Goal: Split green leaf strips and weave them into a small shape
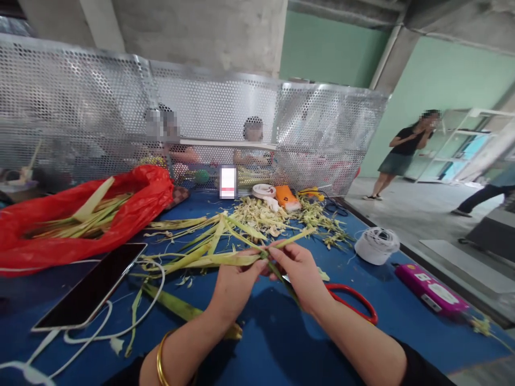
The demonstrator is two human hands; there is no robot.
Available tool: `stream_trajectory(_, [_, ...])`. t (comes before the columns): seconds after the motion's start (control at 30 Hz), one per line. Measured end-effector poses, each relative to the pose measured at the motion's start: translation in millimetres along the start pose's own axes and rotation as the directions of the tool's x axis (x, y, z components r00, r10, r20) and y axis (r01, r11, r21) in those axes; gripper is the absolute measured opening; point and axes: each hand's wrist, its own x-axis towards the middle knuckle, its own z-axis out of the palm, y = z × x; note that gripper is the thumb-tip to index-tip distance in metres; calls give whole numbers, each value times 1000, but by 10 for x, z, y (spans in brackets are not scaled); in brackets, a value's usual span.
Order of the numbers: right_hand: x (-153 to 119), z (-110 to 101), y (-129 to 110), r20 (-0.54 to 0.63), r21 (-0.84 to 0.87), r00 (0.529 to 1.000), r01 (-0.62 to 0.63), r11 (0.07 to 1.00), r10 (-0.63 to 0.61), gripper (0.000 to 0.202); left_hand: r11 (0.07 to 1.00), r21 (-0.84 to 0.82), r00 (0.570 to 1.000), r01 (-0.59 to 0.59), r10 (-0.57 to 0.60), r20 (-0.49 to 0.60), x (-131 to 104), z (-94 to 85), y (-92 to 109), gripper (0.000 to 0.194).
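Note:
Green plant strips (277,271), which look like corn husk, cross between my two hands above the blue table. My left hand (237,281) pinches them from the left between thumb and fingers. From the other side my right hand (295,268) grips the same strips close to their crossing, fingertips nearly meeting the left ones. Under my right wrist lie scissors with red handles (356,300), their blades mostly hidden. Longer pale green husk leaves (201,261) spread out on the table to the left of my hands. A broad green husk piece (177,303) lies below my left forearm.
A red plastic bag (156,187) of husks stands left, beside a tablet (92,284) with a white cable (155,305). Husk scraps (261,217) are heaped behind my hands. String (377,245) and a purple pack (430,289) sit right. Perforated metal panels (322,134) stand behind; people are beyond.

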Motion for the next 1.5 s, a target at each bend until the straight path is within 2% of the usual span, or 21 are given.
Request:
stream_trajectory(0.1, [52,-57,-12,-49,-75,998,34,997,-37,34,999,-44,999,8,-6,36,22,3,6,31])
stream_trajectory(0.2, [79,-133,-85,-69,-252,985,137,958,-159,31,987,-139,996,74,-81,-42,92,-78,-7,43])
stream_trajectory(0.27, [84,-186,-139,-62,-415,965,208,886,-255,31,973,-216,983,79,-112,-145,145,-167,3,42])
stream_trajectory(0.33, [81,-229,-175,7,-569,942,281,773,-337,30,963,-248,969,109,-159,-190,179,-252,48,38])
stream_trajectory(0.37, [75,-243,-183,64,-633,928,321,704,-366,29,962,-239,973,134,-173,-152,184,-283,80,37])
stream_trajectory(0.43, [53,-252,-181,200,-720,896,409,561,-397,28,961,-152,973,229,-228,30,169,-311,147,42])
stream_trajectory(0.5, [21,-237,-159,326,-753,860,487,443,-392,27,959,-10,935,284,-274,224,130,-293,186,45])
stream_trajectory(0.57, [-9,-215,-134,417,-757,827,545,360,-376,25,964,92,903,251,-267,337,89,-246,179,40])
stream_trajectory(0.63, [-22,-205,-129,457,-757,807,574,312,-373,20,971,120,897,204,-235,375,60,-195,138,33])
stream_trajectory(0.73, [4,-238,-188,442,-773,777,583,248,-448,16,972,72,912,225,-236,336,46,-155,79,27])
stream_trajectory(0.83, [58,-295,-293,513,-774,688,629,71,-513,20,958,-13,923,285,-271,275,44,-158,83,29])
stream_trajectory(0.93, [94,-320,-349,621,-726,613,684,-64,-488,28,944,-34,905,330,-305,296,28,-165,113,32])
stream_trajectory(1.07, [114,-311,-317,681,-670,571,739,-73,-459,32,941,53,872,335,-330,362,3,-151,116,39])
stream_trajectory(1.2, [149,-301,-244,678,-691,596,716,-97,-430,34,956,102,876,276,-294,382,15,-158,83,37])
stream_trajectory(1.3, [180,-319,-223,666,-703,608,706,-90,-432,33,950,84,869,301,-310,386,40,-183,51,35])
stream_trajectory(1.4, [191,-379,-279,590,-740,589,668,-77,-553,25,947,57,877,317,-316,361,59,-196,34,35])
stream_trajectory(1.5, [163,-420,-354,441,-822,524,562,-93,-729,21,944,70,888,323,-328,321,51,-167,38,34])
